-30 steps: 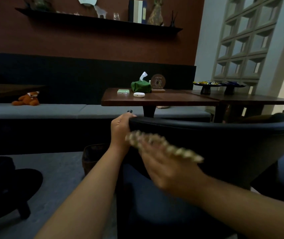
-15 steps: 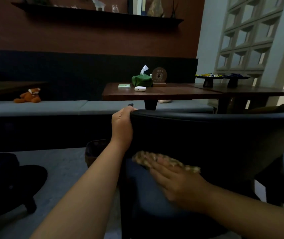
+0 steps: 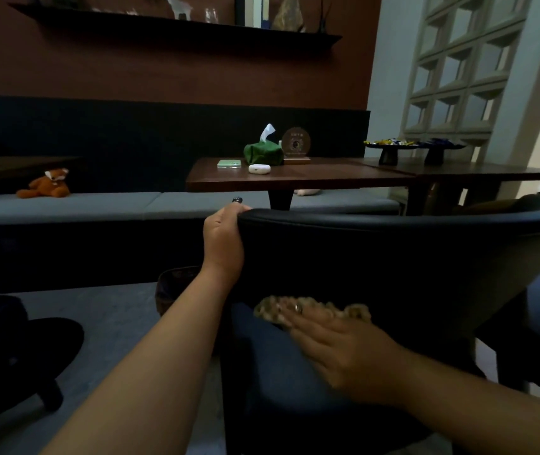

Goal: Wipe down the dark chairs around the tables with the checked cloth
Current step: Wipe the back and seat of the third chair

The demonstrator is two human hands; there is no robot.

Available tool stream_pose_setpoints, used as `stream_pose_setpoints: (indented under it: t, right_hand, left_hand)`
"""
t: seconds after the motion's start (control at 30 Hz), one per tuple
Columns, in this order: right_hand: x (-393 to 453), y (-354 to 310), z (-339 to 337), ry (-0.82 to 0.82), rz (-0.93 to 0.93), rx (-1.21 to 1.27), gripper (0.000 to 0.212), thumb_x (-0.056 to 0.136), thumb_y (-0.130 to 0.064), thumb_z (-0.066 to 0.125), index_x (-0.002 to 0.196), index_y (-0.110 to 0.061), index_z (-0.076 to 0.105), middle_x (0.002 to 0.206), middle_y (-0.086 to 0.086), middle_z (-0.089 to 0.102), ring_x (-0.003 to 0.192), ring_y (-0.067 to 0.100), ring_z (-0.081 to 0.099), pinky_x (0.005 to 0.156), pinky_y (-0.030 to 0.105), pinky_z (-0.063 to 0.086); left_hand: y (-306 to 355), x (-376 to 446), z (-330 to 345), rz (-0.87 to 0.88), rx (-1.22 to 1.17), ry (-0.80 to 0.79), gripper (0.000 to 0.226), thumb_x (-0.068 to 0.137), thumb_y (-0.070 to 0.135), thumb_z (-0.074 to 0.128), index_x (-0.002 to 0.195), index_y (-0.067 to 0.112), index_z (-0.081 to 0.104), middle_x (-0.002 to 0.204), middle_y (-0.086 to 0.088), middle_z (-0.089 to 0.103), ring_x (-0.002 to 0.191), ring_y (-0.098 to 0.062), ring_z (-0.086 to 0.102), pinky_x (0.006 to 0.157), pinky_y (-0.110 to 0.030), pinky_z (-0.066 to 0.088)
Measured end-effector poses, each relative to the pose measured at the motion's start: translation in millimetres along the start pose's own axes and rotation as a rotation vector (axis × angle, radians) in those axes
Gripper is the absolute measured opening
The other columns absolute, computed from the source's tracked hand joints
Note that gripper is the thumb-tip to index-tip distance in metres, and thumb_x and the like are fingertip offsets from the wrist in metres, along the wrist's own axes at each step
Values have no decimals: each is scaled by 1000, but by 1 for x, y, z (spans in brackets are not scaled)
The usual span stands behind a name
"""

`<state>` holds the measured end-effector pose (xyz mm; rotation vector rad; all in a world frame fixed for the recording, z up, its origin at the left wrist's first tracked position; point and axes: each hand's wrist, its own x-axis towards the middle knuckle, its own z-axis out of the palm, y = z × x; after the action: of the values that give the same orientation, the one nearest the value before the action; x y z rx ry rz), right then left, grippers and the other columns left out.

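Note:
A dark curved-back chair [image 3: 409, 251] fills the right half of the view, its back toward me. My left hand [image 3: 224, 239] grips the left end of the chair's top rim, fingers curled over the edge. My right hand [image 3: 337, 343] lies flat, fingers straight, pressing the checked cloth [image 3: 311, 311] against the lower outside of the chair back. Most of the cloth is hidden under the fingers; only its crumpled upper edge shows.
Beyond the chair stands a wooden table [image 3: 294, 178] with a green tissue holder [image 3: 263, 152], a phone and a white case. A grey bench [image 3: 97, 208] with an orange plush toy [image 3: 47, 185] runs along the wall. Another dark chair [image 3: 15, 353] sits low left. A basket [image 3: 176, 287] stands on the floor.
My right hand has wiped the cloth down the chair back, from near the top rim to its lower part. My left hand has kept its grip on the rim.

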<state>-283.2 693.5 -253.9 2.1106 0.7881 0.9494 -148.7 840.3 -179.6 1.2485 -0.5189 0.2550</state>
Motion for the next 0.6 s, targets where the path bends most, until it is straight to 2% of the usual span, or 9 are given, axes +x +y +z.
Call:
stream_pose_setpoints:
  t: [0.07, 0.13, 0.23, 0.3, 0.4, 0.47, 0.5, 0.57, 0.6]
  right_hand:
    - [-2, 1, -3, -68, -74, 24, 53, 98, -5, 20, 100, 0, 73, 111, 14, 69, 118, 33, 58, 112, 45, 28]
    - [2, 10, -13, -2, -57, 24, 49, 98, -4, 23, 103, -1, 72, 115, 14, 68, 122, 34, 54, 110, 44, 32]
    - [10, 30, -35, 155, 64, -31, 35, 95, -5, 39, 120, 5, 61, 129, 18, 59, 131, 35, 45, 111, 45, 33]
    - [13, 34, -40, 209, 127, -82, 38, 92, -6, 45, 128, 5, 55, 137, 19, 51, 136, 34, 39, 112, 46, 31]
    - [11, 25, -31, 204, 132, -140, 45, 88, -8, 48, 131, 4, 53, 143, 17, 46, 138, 33, 35, 116, 44, 25]
    - [12, 21, -30, 206, 156, -140, 46, 88, -9, 48, 133, 3, 51, 144, 16, 44, 139, 32, 34, 116, 43, 25]
    - [12, 21, -32, 220, 187, -129, 46, 89, -8, 45, 134, 3, 50, 145, 15, 43, 140, 31, 33, 116, 43, 25]
    - [10, 20, -36, 275, 283, -109, 46, 92, -7, 40, 136, 2, 48, 147, 14, 41, 141, 31, 31, 117, 43, 24]
    - [8, 18, -37, 305, 336, -106, 46, 92, -6, 39, 137, 1, 47, 148, 14, 39, 141, 30, 30, 117, 43, 22]
  left_hand:
    - [1, 0, -1, -12, 7, -10, 38, 96, 10, 41, 59, 12, 52, 61, -5, 46, 58, -14, 44, 56, -25, 40]
    - [-2, 0, -1, -13, 11, 7, 38, 96, 11, 42, 59, 12, 53, 61, -5, 47, 61, -16, 45, 60, -30, 39]
    - [-5, 1, 0, -13, -20, 44, 34, 95, 9, 43, 63, 8, 55, 65, -9, 47, 66, -23, 44, 64, -34, 39]
    - [-5, 0, 1, -24, -39, 53, 32, 94, 9, 43, 64, 7, 55, 66, -10, 48, 65, -22, 46, 61, -30, 41]
    - [1, -1, 1, -40, 7, -1, 35, 96, 10, 42, 63, 9, 55, 62, -5, 49, 55, -9, 49, 51, -19, 42]
    - [9, 1, -5, -57, 136, -83, 33, 97, 12, 42, 69, 9, 58, 65, -4, 53, 56, -6, 53, 53, -17, 44]
    - [12, 4, -9, -49, 247, -131, 29, 98, 12, 44, 76, 8, 61, 70, -4, 57, 64, -7, 57, 59, -18, 46]
    - [22, 10, -19, 36, 623, -260, 17, 97, 9, 51, 102, 4, 65, 93, -8, 65, 92, -19, 61, 82, -24, 44]
    - [31, 11, -20, 92, 822, -346, 23, 95, 6, 54, 116, 3, 62, 108, -11, 65, 105, -24, 59, 91, -25, 39]
